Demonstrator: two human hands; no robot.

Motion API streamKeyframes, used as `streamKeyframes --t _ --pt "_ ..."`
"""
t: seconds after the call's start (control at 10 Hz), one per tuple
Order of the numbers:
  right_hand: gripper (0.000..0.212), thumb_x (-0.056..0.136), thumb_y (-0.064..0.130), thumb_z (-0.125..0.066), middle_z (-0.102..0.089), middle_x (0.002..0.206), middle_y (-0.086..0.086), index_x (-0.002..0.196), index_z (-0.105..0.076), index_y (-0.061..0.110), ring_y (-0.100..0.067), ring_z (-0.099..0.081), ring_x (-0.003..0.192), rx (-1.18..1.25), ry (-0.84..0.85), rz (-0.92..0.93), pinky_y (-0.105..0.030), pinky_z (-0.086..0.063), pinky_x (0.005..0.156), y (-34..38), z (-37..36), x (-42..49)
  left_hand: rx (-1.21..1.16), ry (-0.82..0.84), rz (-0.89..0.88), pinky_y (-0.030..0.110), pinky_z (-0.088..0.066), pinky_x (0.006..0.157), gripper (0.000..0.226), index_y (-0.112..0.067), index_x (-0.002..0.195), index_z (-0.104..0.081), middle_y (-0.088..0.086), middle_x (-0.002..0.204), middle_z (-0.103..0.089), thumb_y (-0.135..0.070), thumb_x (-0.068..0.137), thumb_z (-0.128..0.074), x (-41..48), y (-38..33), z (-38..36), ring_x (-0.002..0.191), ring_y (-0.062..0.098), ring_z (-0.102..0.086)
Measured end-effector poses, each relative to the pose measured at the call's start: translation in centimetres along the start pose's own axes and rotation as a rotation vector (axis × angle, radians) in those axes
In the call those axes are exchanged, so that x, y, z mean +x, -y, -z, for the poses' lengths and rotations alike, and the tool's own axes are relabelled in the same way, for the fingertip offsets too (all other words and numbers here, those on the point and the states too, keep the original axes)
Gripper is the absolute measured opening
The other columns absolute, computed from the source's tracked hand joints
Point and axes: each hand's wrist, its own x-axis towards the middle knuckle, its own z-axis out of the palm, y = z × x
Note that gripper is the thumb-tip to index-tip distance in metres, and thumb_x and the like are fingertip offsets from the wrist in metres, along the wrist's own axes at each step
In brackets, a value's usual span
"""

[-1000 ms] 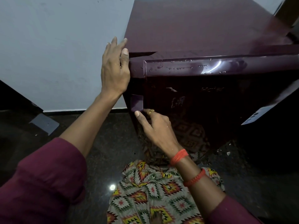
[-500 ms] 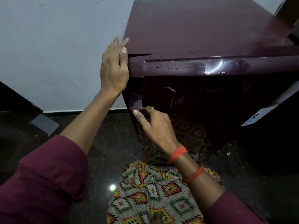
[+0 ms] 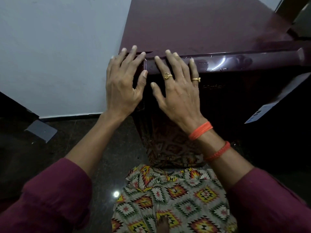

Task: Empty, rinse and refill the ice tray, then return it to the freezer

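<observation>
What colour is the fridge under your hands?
The fridge is glossy dark maroon, clearest in the head view.

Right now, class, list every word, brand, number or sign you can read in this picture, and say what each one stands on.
"Haier": faint brand lettering on the dark fridge door, just below its top edge.
Pale sticker at the door's right side: it carries print, but this is too small and blurred to read.
No other text can be seen.

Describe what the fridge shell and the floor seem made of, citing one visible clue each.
Fridge: probably painted sheet metal, glossy maroon; a bright light streak reflects along its door's top edge. Floor: likely polished dark speckled stone, perhaps granite; it mirrors a lamp spot.
</observation>
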Motion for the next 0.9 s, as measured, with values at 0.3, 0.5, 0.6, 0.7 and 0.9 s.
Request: streamKeyframes --t 0.3,0.5,0.6,0.7,0.9 --pt "0.059 0.099 0.037 -0.045 -0.021 0.167 -0.009 0.156 -0.029 0.039 -0.026 -0.016 0.155 -0.187 0.022 -0.148 -0.048 -0.007 0.126 -7.3 2.4 -2.1 -0.037 0.083 -0.071 0.053 -0.03 0.119 0.056 -0.012 0.152 -0.044 0.01 0.16 -0.038 -0.04 0.105 -0.054 -1.2 2.2 0.9 0.152 0.033 -0.027" --pt "0.061 0.1 0.033 -0.046 -0.017 0.168 -0.009 0.158 -0.026 0.036 -0.027 -0.012 0.156 -0.196 0.039 -0.167 -0.047 -0.009 0.127 -8.3 3.2 -3.2 -0.077 0.071 -0.037 0.051 -0.027 0.122 0.055 -0.011 0.152 -0.043 0.011 0.161 -0.037 -0.04 0.106 -0.052 -1.5 1.6 0.7 0.152 0.036 -0.025" --pt "0.065 0.099 0.033 -0.047 -0.013 0.169 -0.009 0.159 -0.022 0.035 -0.027 -0.009 0.156 -0.191 0.078 -0.196 -0.047 -0.008 0.127 -8.2 3.7 -3.8 -0.095 0.066 0.003 0.052 -0.025 0.122 0.054 -0.01 0.153 -0.042 0.013 0.162 -0.034 -0.036 0.106 -0.05 -1.8 1.0 0.5 0.152 0.038 -0.022" --pt "0.068 0.099 0.034 -0.049 -0.01 0.169 -0.009 0.16 -0.02 0.034 -0.027 -0.006 0.157 -0.161 0.103 -0.237 -0.047 -0.007 0.127 -8.1 4.2 -5.3 -0.136 0.029 0.056 0.052 -0.022 0.123 0.051 -0.008 0.152 -0.043 0.016 0.161 -0.034 -0.031 0.107 -0.047 -2.4 0.2 0.0 0.152 0.041 -0.021" --pt "0.066 0.1 0.039 -0.047 -0.009 0.169 -0.012 0.16 -0.022 0.028 -0.029 -0.008 0.156 -0.12 0.111 -0.323 -0.049 -0.01 0.127 -8.0 5.3 -9.8 -0.183 -0.036 0.089 0.056 -0.021 0.122 0.049 -0.009 0.151 -0.045 0.02 0.16 -0.034 -0.029 0.107 -0.048 -5.4 -2.4 0.2 0.151 0.043 -0.023"
